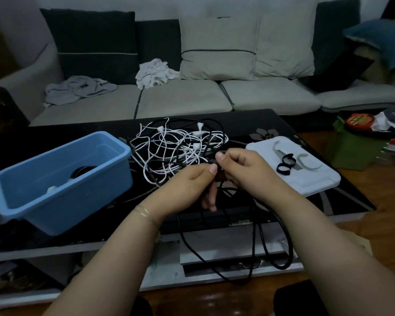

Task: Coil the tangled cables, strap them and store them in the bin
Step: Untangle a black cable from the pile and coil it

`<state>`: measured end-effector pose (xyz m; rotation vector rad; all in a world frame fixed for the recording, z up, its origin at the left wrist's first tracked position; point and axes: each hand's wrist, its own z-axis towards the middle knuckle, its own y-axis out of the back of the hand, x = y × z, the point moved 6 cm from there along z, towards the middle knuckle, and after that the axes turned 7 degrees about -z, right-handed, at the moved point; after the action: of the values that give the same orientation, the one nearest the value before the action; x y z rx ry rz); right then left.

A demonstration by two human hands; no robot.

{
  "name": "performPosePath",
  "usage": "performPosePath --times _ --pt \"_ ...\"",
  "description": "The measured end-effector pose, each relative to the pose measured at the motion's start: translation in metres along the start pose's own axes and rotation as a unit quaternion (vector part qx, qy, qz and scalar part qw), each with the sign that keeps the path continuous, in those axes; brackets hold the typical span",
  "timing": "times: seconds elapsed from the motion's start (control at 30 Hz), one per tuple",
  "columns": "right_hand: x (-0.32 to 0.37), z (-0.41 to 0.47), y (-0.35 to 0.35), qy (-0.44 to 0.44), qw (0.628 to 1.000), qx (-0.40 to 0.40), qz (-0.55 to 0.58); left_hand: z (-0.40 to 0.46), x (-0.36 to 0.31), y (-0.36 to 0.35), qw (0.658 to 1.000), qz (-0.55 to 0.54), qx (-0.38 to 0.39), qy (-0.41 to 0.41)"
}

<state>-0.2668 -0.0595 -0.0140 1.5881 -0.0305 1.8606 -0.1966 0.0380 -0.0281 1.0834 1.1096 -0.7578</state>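
Observation:
A black cable [267, 242] hangs in loose loops from both my hands down past the table's front edge. My left hand [187, 190] and my right hand [242, 169] pinch it together at the top of the loops, thumbs up, over the table's middle. Behind them lies a tangle of white and black cables [176, 144]. A blue bin [62, 179] stands at the left with a coiled black cable [83, 171] inside. Black straps [285, 165] lie on a white lid [306, 181] at the right.
The black glass coffee table [283, 124] carries everything. A sofa [180, 96] with crumpled cloths stands behind it. A green box [351, 151] with jars and bags sits on the wooden floor at the right.

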Motion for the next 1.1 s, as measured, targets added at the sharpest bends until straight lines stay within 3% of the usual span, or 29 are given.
performPosePath --times 0.2,0.4,0.5,0.6,0.8,0.97,1.1 --pt "-0.008 0.004 0.01 0.006 0.991 -0.078 -0.106 0.002 0.001 -0.007 0.984 -0.178 0.012 0.017" --pt "-0.009 0.005 0.003 0.004 1.0 -0.016 0.027 -0.001 -0.004 -0.015 0.96 -0.275 0.036 0.024" --pt "-0.015 0.006 -0.004 -0.013 0.998 0.019 0.056 -0.001 -0.01 -0.012 0.951 -0.31 0.001 0.006" --pt "-0.022 0.006 -0.01 -0.053 0.995 0.024 0.076 0.0 -0.015 -0.006 0.919 -0.391 -0.038 -0.02" --pt "-0.02 0.003 -0.04 -0.063 0.996 0.049 -0.03 0.004 -0.013 0.015 0.868 -0.486 -0.105 -0.019" --pt "-0.01 0.001 -0.049 -0.04 0.986 0.1 -0.125 -0.001 -0.013 0.031 0.861 -0.486 -0.145 -0.03" --pt "-0.012 -0.005 -0.055 0.01 0.951 0.142 -0.273 -0.005 -0.014 0.044 0.842 -0.505 -0.185 -0.052"
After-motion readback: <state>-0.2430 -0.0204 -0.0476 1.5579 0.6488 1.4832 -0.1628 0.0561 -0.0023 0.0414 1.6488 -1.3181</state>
